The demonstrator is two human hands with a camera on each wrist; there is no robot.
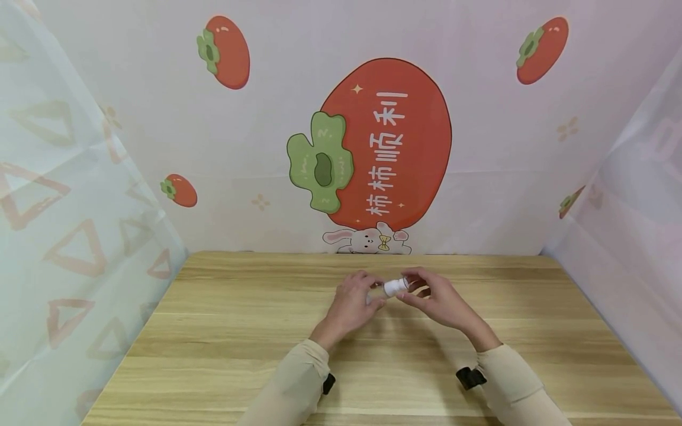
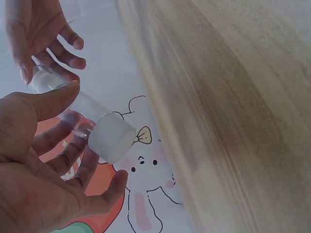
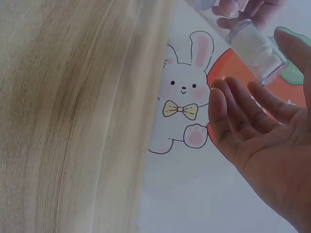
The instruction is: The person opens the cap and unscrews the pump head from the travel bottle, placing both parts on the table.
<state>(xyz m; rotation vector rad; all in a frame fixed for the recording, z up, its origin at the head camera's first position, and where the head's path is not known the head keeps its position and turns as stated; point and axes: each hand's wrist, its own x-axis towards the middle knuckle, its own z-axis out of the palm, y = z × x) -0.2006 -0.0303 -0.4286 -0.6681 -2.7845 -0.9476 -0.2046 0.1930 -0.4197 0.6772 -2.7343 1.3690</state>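
Head view, clear bottle (image 1: 395, 287) slanted over the worktop (image 1: 213, 331), left hand (image 1: 353, 297) gripping it between thumb and fingers near the white cap (image 2: 112, 138), right hand (image 1: 441, 299) around the opposite end, fingers spread wide, contact there unclear, cartoon rabbit (image 1: 367, 240) on backdrop (image 1: 240, 142) beyond

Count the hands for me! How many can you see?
2. The left hand holds the clear container; the right hand is at its right end in the head view. The wrist views show the same two; none looks hidden.
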